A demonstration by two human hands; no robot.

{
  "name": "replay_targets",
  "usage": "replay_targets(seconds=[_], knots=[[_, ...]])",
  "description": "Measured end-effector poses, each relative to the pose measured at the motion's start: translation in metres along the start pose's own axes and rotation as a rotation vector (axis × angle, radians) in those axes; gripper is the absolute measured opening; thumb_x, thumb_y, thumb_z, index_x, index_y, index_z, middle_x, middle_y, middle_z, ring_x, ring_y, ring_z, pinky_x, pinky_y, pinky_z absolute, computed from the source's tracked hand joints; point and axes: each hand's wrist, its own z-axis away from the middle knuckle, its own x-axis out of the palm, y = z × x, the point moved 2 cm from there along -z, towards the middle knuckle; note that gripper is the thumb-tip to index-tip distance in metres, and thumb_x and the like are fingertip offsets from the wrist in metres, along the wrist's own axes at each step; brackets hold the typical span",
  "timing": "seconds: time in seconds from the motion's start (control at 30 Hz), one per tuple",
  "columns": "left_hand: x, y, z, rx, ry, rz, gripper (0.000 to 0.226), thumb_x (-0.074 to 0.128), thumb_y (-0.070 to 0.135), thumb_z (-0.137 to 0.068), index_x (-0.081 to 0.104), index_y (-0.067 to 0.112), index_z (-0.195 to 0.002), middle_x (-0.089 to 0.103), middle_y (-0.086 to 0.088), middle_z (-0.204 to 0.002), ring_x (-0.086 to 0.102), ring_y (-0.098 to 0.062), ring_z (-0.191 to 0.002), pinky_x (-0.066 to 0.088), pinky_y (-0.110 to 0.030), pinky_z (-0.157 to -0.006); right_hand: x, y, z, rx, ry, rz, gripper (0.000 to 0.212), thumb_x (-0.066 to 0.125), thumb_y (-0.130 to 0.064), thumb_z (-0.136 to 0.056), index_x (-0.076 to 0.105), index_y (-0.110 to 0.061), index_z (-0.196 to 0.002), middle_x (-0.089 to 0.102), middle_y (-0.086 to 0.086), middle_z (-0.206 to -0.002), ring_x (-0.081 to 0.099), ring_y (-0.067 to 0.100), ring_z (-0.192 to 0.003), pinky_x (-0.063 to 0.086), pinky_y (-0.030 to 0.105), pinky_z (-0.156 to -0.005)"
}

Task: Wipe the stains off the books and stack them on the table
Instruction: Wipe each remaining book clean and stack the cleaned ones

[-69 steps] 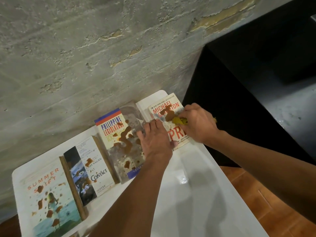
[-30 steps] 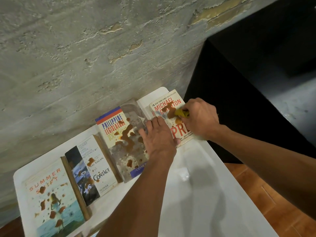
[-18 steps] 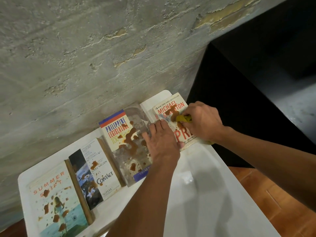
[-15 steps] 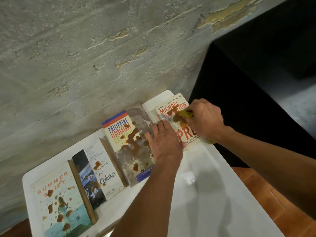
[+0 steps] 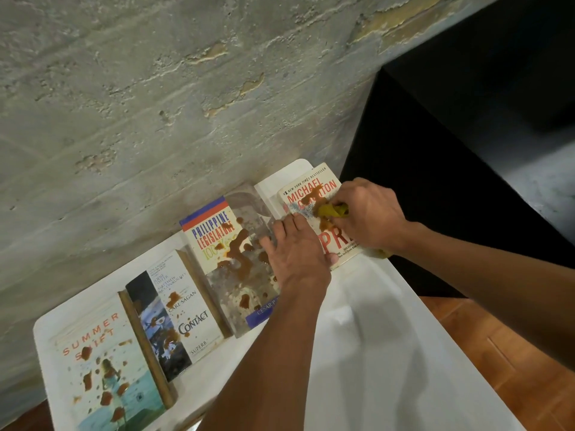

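Right hand (image 5: 370, 216) pinches yellow cloth (image 5: 332, 209) on stained red-lettered paperback (image 5: 317, 206), flat left hand (image 5: 295, 250) pins it; smearing risk w/ brown stain (image 5: 312, 195) if cloth's saturated.

A rough grey concrete wall (image 5: 155, 104) with patches of flaked yellowish plaster rises behind; to its right stands a large black block-shaped cabinet (image 5: 435, 150); a reddish-brown wooden plank floor (image 5: 513, 362) shows at lower right.
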Motion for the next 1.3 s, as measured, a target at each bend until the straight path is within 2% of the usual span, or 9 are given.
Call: replay_targets(seconds=[0.07, 0.23, 0.37, 0.53, 0.67, 0.83, 1.07, 1.17, 1.3], knots=[[0.001, -0.001, 0.000, -0.007, -0.015, 0.003, 0.095, 0.070, 0.062, -0.082, 0.023, 0.014, -0.148, 0.035, -0.007, -0.153, 0.025, -0.028, -0.143, 0.021, -0.049, -0.113, -0.002, -0.001, -0.003, 0.053, 0.066, -0.005, 0.035, 0.069, -0.046, -0.089, 0.070, -0.025, -0.116, 0.067, -0.008, -0.114, 0.060, 0.008, -0.094, 0.053, 0.022, -0.070], [0.001, -0.002, 0.002, 0.002, 0.013, -0.016, 0.093, 0.069, 0.062, -0.083, 0.023, 0.013, -0.147, 0.036, -0.008, -0.152, 0.026, -0.028, -0.141, 0.023, -0.048, -0.111, 0.005, -0.008, 0.010, -0.104, -0.034, 0.015, 0.034, 0.069, -0.046, -0.089, 0.069, -0.028, -0.119, 0.066, -0.008, -0.124, 0.057, 0.011, -0.112, 0.054, 0.027, -0.078], [0.001, -0.001, 0.002, -0.014, -0.013, 0.000, 0.094, 0.071, 0.062, -0.081, 0.024, 0.014, -0.147, 0.037, -0.007, -0.152, 0.026, -0.027, -0.141, 0.023, -0.048, -0.112, 0.000, -0.005, -0.005, 0.078, 0.090, -0.005, 0.034, 0.070, -0.045, -0.089, 0.071, -0.025, -0.117, 0.067, -0.008, -0.115, 0.061, 0.012, -0.099, 0.057, 0.030, -0.075], [0.000, -0.002, 0.002, 0.003, 0.003, -0.017, 0.093, 0.070, 0.061, -0.082, 0.023, 0.013, -0.147, 0.036, -0.008, -0.152, 0.027, -0.028, -0.141, 0.023, -0.049, -0.112, 0.004, -0.009, 0.009, -0.094, -0.024, 0.006, 0.036, 0.069, -0.045, -0.090, 0.068, -0.028, -0.121, 0.066, -0.008, -0.124, 0.057, 0.011, -0.113, 0.053, 0.025, -0.077], [-0.001, 0.000, 0.002, -0.005, -0.033, -0.007, 0.094, 0.070, 0.062, -0.083, 0.022, 0.013, -0.147, 0.035, -0.008, -0.152, 0.026, -0.029, -0.142, 0.022, -0.050, -0.114, -0.001, -0.007, -0.008, 0.074, 0.091, 0.002, 0.035, 0.070, -0.044, -0.090, 0.071, -0.024, -0.119, 0.067, -0.007, -0.114, 0.061, 0.011, -0.100, 0.056, 0.028, -0.075], [-0.001, -0.006, 0.002, 0.002, 0.002, -0.013, 0.091, 0.069, 0.062, -0.083, 0.025, 0.013, -0.146, 0.037, -0.007, -0.151, 0.026, -0.028, -0.141, 0.024, -0.049, -0.111, 0.002, -0.017, 0.009, -0.113, -0.032, -0.015, 0.035, 0.069, -0.045, -0.090, 0.068, -0.029, -0.121, 0.066, -0.009, -0.124, 0.056, 0.010, -0.115, 0.048, 0.023, -0.078], [0.001, -0.001, 0.006, 0.004, 0.000, 0.030, 0.088, 0.069, 0.061, -0.083, 0.024, 0.017, -0.145, 0.036, -0.005, -0.150, 0.027, -0.027, -0.140, 0.022, -0.047, -0.111, 0.001, -0.004, 0.011, 0.081, 0.023, -0.182, 0.036, 0.069, -0.043, -0.090, 0.069, -0.026, -0.121, 0.059, -0.010, -0.109, 0.058, 0.011, -0.101, 0.054, 0.025, -0.081], [-0.002, 0.001, 0.007, -0.002, -0.007, 0.073, 0.090, 0.070, 0.059, -0.084, 0.021, 0.016, -0.147, 0.033, -0.005, -0.151, 0.027, -0.026, -0.141, 0.022, -0.047, -0.114, -0.009, 0.007, 0.007, 0.164, 0.046, -0.245, 0.032, 0.064, -0.041, -0.094, 0.068, -0.025, -0.121, 0.049, -0.010, -0.107, 0.055, 0.003, -0.086, 0.043, 0.009, -0.065], [-0.003, 0.001, 0.009, -0.011, -0.012, 0.123, 0.091, 0.071, 0.057, -0.084, 0.021, 0.016, -0.148, 0.033, -0.006, -0.151, 0.026, -0.027, -0.142, 0.019, -0.046, -0.115, -0.008, 0.010, -0.003, 0.184, 0.078, -0.210, 0.029, 0.063, -0.039, -0.095, 0.069, -0.022, -0.119, 0.047, -0.010, -0.106, 0.055, 0.003, -0.084, 0.035, 0.006, -0.062]])
